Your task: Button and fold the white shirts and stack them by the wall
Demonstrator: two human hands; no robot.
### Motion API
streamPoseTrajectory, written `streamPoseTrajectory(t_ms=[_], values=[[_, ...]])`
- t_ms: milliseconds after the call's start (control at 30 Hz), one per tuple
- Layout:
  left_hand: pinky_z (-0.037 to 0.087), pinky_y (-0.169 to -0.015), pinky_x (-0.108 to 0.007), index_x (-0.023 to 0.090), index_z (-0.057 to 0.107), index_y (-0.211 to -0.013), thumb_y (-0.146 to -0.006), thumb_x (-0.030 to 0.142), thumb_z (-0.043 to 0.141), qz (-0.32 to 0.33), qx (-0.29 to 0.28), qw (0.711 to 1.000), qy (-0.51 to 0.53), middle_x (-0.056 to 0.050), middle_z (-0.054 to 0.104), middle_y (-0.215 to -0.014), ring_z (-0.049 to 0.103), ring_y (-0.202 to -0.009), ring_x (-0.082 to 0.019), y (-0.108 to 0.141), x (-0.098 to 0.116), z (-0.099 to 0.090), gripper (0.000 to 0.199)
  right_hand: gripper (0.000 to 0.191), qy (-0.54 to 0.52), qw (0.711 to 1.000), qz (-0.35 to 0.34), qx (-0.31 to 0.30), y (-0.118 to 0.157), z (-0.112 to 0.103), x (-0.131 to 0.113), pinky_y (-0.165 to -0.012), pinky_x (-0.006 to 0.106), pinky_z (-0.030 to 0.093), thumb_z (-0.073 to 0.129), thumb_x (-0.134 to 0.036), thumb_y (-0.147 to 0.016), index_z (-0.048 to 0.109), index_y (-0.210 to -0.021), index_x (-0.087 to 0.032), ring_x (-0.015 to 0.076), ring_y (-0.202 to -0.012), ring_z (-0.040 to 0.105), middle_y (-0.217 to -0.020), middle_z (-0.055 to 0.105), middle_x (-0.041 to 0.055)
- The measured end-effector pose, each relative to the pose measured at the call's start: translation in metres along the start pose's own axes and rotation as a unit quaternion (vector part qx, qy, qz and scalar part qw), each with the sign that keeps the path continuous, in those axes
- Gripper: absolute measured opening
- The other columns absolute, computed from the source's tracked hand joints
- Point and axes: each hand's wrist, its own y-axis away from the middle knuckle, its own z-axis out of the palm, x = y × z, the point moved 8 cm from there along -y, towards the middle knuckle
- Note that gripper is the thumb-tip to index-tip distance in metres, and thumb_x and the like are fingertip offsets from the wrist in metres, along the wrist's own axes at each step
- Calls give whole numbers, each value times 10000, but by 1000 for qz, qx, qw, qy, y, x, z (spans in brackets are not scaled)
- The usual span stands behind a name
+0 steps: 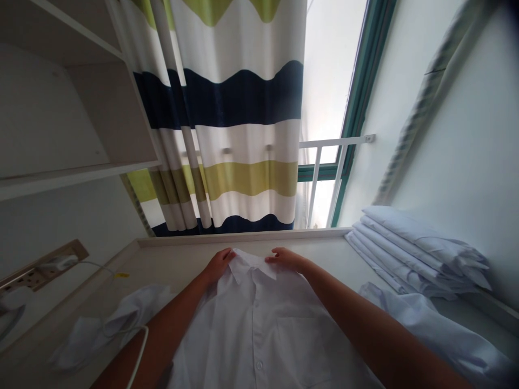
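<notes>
A white button-up shirt (267,319) lies front side up before me, its collar pointing away and its chest pocket on the right. My left hand (219,265) grips the left side of the collar, fingers closed on the cloth. At the collar's right side, my right hand (286,258) pinches the edge between thumb and fingers. The placket with its buttons runs down the middle. Both sleeves are mostly hidden under my forearms, and the shirt's lower end is out of view.
Folded white shirts (417,254) are stacked at the right by the wall, with a loose white garment (441,335) nearer. Crumpled white cloth (117,319) lies left, crossed by a white cable (140,351) near a wall socket strip (44,267). A striped curtain (247,102) hangs behind.
</notes>
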Motion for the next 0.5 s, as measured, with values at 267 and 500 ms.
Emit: streamPoseTrajectory(t_ms=[267,500], values=[[362,-676,-283,201,563,-797,-937,673,414,-5,1,994,-109,-5,593,-741,540,-723,-195,-6,2,-1,515,351,-30,998,-54,7,-13,0,-10,-535,255,463,805,-361,-776,555,-987,-235,149,-646,573,-863,632,16],[398,-763,-342,222,631,-941,-991,557,390,-70,35,962,-263,-99,703,-884,644,-869,-285,-16,-8,-2,415,497,32,985,-151,79,-19,-5,-26,-902,361,486,784,-266,-775,533,-1202,-292,237,-1035,586,-1164,590,50]])
